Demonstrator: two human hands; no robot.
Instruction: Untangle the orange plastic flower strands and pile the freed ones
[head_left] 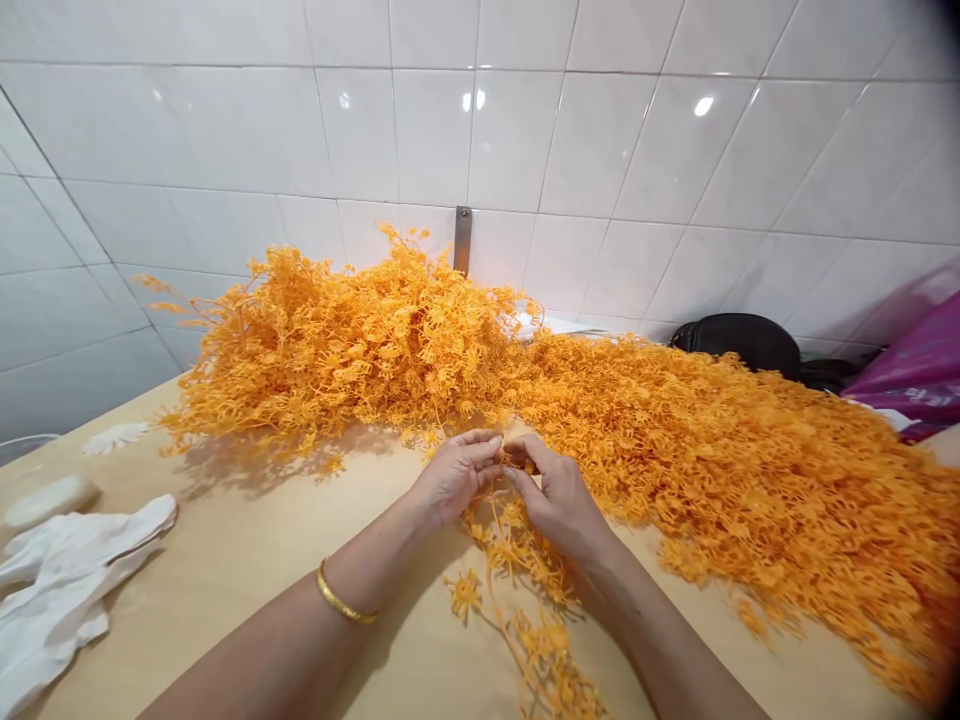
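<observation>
Orange lacy sprig (517,462) is held above a tan tabletop (247,570), between the two hands, with its lower strands trailing toward the viewer and resting on the surface. Left hand (456,478) is curled inward, its fingers (480,445) closed on the sprig from one side. Right hand (559,500) is closed on it from the opposite side, and its fingertips (517,452) are almost touching those of the left. The exact pinch point is hidden by the fingers, so the number of stems gripped cannot be determined. A gold bangle (346,592) is worn on the left wrist. Just beyond the hands, a large mass of orange foliage (337,340) is heaped on the table, and a broad bed of the same material (750,480) extends right to the frame edge. A small orange floret (465,592) lies beside the trailing strands. White fabric gloves (67,590) lie at the table's left side, near a pale oval object (49,500) and a flat white flower-shaped piece (114,437). A white tiled wall (450,120) rises behind the table, with a metal bracket (463,240) fixed to it. A black bag (739,345) and a magenta plastic bag (911,370) are seen at the far right.
</observation>
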